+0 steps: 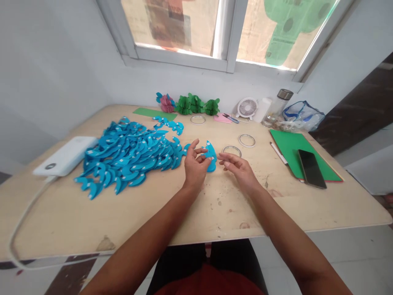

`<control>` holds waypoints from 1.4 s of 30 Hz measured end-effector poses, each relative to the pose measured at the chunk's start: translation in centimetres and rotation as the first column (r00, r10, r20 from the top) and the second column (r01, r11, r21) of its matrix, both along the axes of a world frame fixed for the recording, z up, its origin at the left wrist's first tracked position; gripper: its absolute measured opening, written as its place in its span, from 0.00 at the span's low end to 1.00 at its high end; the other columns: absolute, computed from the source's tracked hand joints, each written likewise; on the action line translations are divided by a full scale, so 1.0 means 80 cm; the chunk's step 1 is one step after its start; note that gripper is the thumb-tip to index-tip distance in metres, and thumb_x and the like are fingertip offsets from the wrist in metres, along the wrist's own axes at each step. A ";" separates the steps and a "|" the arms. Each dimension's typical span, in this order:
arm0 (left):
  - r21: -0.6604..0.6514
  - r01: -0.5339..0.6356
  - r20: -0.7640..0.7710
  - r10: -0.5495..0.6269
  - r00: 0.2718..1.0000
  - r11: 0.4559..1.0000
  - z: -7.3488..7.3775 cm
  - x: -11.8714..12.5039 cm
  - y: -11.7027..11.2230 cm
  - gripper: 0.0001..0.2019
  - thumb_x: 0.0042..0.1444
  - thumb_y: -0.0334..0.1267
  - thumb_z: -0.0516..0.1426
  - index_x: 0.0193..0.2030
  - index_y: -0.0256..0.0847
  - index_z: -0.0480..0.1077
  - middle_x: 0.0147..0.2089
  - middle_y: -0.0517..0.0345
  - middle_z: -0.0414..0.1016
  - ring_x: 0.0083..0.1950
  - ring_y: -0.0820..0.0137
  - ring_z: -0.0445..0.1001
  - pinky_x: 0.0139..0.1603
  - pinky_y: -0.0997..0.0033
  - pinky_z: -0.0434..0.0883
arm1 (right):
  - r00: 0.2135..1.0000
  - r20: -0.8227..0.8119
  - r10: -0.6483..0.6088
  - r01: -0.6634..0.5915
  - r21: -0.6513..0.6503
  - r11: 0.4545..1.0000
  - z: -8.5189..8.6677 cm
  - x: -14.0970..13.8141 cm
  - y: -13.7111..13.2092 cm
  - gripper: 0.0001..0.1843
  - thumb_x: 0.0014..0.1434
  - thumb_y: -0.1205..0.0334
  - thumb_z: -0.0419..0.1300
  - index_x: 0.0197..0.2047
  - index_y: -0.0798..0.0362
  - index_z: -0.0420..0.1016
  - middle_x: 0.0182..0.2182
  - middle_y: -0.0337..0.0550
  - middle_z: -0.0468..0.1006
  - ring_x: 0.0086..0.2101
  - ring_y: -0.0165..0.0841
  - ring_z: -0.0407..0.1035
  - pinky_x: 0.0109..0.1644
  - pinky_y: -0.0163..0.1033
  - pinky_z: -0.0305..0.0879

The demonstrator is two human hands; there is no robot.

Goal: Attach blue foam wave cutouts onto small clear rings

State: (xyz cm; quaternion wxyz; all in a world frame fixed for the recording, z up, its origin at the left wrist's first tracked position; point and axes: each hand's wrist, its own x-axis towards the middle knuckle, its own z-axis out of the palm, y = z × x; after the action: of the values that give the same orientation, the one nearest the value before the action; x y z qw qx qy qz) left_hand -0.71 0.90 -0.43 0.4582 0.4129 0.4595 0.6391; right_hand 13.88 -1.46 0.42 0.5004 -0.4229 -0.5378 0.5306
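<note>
A curved blue paper piece point(210, 152) with small white squares stands between my hands in the middle of the table. My left hand point(194, 167) has its thumb and fingers closed on the left side of this piece. Just to the right of it, my right hand point(241, 170) has thumb and fingertips drawn together; anything between them is too small to make out. To the left lies a large heap of similar blue paper pieces point(135, 149), many with white squares. A tape roll point(232, 148) rests behind my right hand, partly hidden by it.
Two more tape rolls point(246, 135) point(198, 116) lie farther back. A power bank point(66, 155) with a cable is at left. Green paper ornaments point(188, 104), a small fan point(247, 108) and a bottle point(276, 110) line the wall. A phone point(311, 168) rests on green sheets point(285, 147).
</note>
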 end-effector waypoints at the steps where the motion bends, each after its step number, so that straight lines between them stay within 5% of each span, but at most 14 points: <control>1: 0.004 0.012 0.005 -0.012 1.000 1.000 -0.001 0.001 -0.001 0.34 0.39 0.25 0.60 0.56 0.42 0.60 0.40 0.58 0.70 0.32 0.77 0.72 0.33 0.76 0.71 | 1.000 0.005 -0.030 0.030 -0.016 0.999 -0.001 0.000 0.001 0.16 0.51 0.57 0.62 0.44 0.47 0.76 0.42 0.43 0.78 0.40 0.33 0.70 0.40 0.38 0.63; 9: 0.044 0.097 0.023 -0.098 0.995 0.994 -0.001 0.012 -0.012 0.32 0.39 0.28 0.62 0.54 0.43 0.63 0.42 0.55 0.72 0.32 0.76 0.73 0.32 0.75 0.72 | 0.997 -0.008 -0.072 0.071 -0.080 0.994 -0.012 -0.005 0.006 0.15 0.45 0.54 0.66 0.37 0.51 0.76 0.31 0.41 0.78 0.33 0.32 0.70 0.38 0.37 0.64; 14: 0.050 0.085 0.025 -0.087 0.996 0.995 -0.001 0.010 -0.010 0.31 0.39 0.29 0.63 0.54 0.43 0.64 0.41 0.56 0.72 0.31 0.77 0.72 0.34 0.74 0.72 | 0.982 -0.128 -0.141 0.128 -0.106 0.986 -0.001 -0.002 0.004 0.12 0.46 0.53 0.66 0.29 0.51 0.73 0.29 0.41 0.76 0.29 0.30 0.66 0.34 0.35 0.62; 18: 0.053 0.092 0.016 -0.093 0.996 0.994 -0.002 0.009 -0.008 0.31 0.39 0.30 0.62 0.54 0.43 0.64 0.41 0.57 0.72 0.31 0.78 0.71 0.35 0.74 0.72 | 0.926 -0.367 -0.087 0.005 -0.219 0.976 0.006 0.004 0.004 0.12 0.46 0.53 0.66 0.27 0.51 0.70 0.27 0.40 0.74 0.28 0.30 0.65 0.34 0.36 0.62; 23: 0.039 0.102 0.039 -0.103 0.994 0.994 -0.002 0.010 -0.009 0.31 0.38 0.29 0.62 0.54 0.41 0.63 0.41 0.56 0.71 0.31 0.78 0.71 0.33 0.75 0.71 | 0.886 -0.462 -0.029 -0.093 -0.239 0.967 0.002 0.007 0.004 0.10 0.49 0.56 0.65 0.27 0.51 0.70 0.25 0.39 0.72 0.27 0.29 0.64 0.35 0.36 0.63; 42: 0.062 0.127 0.030 -0.129 0.991 0.990 -0.003 0.011 -0.012 0.30 0.40 0.29 0.62 0.54 0.44 0.63 0.43 0.55 0.72 0.30 0.79 0.71 0.31 0.77 0.71 | 0.968 -0.248 -0.049 0.009 -0.159 0.987 0.004 0.000 0.001 0.11 0.45 0.58 0.67 0.31 0.52 0.74 0.26 0.39 0.77 0.25 0.26 0.65 0.31 0.33 0.60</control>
State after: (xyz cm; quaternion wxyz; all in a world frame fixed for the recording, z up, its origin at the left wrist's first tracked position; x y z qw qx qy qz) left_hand 0.16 -0.07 -0.65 0.4933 0.4443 0.4047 0.6288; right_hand 13.89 -1.41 0.72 0.5373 -0.3983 -0.4206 0.6130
